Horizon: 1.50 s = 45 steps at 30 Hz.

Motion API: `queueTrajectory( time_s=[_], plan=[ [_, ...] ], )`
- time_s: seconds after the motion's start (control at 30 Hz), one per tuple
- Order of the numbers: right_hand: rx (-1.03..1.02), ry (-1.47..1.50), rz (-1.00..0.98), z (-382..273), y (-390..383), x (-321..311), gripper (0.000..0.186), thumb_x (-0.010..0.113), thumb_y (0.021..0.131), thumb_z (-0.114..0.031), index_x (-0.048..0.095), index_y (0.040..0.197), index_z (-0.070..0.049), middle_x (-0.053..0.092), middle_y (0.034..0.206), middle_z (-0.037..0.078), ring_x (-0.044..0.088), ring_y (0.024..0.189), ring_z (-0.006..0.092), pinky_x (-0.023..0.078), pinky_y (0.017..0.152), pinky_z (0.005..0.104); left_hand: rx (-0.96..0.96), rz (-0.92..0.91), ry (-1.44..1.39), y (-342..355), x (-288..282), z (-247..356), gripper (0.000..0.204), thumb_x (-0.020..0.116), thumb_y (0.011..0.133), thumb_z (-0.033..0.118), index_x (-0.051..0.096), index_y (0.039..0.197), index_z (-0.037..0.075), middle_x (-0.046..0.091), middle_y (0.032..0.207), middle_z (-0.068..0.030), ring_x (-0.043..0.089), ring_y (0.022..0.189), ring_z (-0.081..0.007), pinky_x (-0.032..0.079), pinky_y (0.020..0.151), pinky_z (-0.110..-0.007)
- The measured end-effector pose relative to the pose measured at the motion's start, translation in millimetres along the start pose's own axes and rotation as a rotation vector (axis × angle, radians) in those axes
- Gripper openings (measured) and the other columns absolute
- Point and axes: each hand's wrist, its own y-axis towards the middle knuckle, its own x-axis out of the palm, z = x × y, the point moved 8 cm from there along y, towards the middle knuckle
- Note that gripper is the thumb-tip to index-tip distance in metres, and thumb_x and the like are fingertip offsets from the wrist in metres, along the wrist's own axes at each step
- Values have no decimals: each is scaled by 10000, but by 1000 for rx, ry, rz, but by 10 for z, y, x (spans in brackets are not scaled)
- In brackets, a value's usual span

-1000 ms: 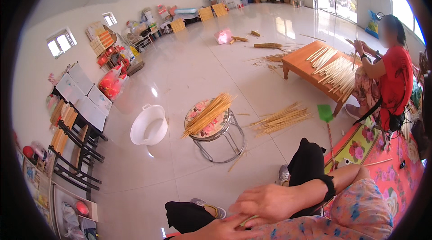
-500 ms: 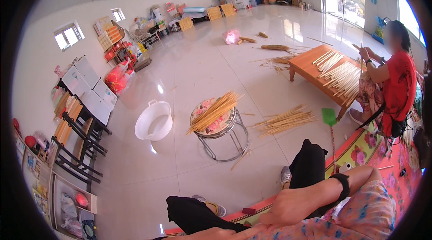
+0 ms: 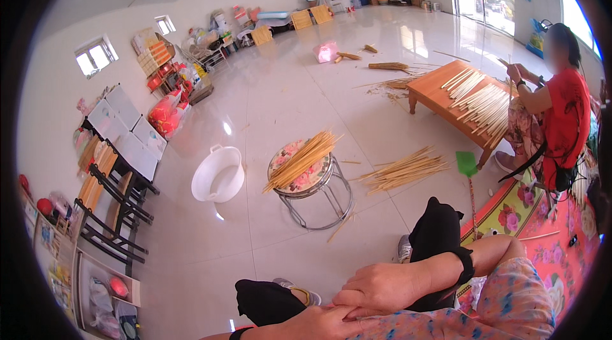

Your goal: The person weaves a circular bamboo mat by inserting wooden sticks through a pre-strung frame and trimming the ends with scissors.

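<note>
My hands meet in my lap at the lower edge, over my patterned clothing. Slightly above and overlapping the fingers of my left hand [image 3: 322,323] lies my right hand [image 3: 379,287], its back turned up. The fingers of both are bent together, and whatever is between them, if anything, is hidden. Ahead, a bundle of thin tan sticks [image 3: 305,162] rests on a round stool [image 3: 285,158] with a floral seat and metal legs. To its right, more loose sticks [image 3: 408,170] lie in a pile on the tiled floor. Neither hand touches these sticks.
A white plastic tub [image 3: 199,180] stands left of the stool. At right, a person in red [image 3: 564,107] works beside a low wooden table [image 3: 426,85] spread with pale sticks. A green fly swatter [image 3: 466,162] lies near the floral mat [image 3: 510,215]. Black-framed chairs [image 3: 118,212] stand at left.
My right hand has shifted left and up a little. The left hand has come further into view, and the two now overlap more closely. The sticks, stool and tub have stayed put.
</note>
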Motion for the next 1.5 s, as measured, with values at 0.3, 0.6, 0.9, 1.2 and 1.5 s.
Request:
queueTrajectory(
  time_s=[0.3,0.6,0.9,1.2,1.5],
  plan=[
    [169,195,-428,-12,-186,281,279,498,929,-303,449,954,-29,569,703,162,599,675,372,468,577,454,111,-154,-95,-62,202,107,276,573,815,83,629,1085,98,536,884,-161,589,532,-256,480,437,-304],
    [590,-265,-322,707,-783,-493,165,494,896,-211,490,875,-48,564,624,162,583,615,396,469,554,452,-497,41,-258,-713,-266,-379,322,566,874,47,637,1184,94,427,1385,-182,653,758,-214,521,605,-251],
    [147,-5,211,334,138,-399,297,610,867,-178,501,1105,-38,585,805,158,595,721,343,473,606,405,-162,79,200,-122,-124,-446,312,652,800,34,669,1111,60,564,1241,-177,638,652,-165,512,538,-258],
    [152,125,-289,70,-8,222,253,540,911,-295,492,880,-49,522,549,119,559,496,322,426,455,426,32,-95,120,-154,246,-123,182,627,830,113,653,1002,57,633,866,-64,567,531,-146,468,402,-221],
    [444,-118,-157,871,-764,-317,209,496,936,-263,544,1038,-86,591,821,139,598,706,341,456,574,454,-431,9,65,-787,-226,-421,528,683,808,49,529,1312,80,604,1202,-124,660,730,-132,543,604,-267]
  ],
)
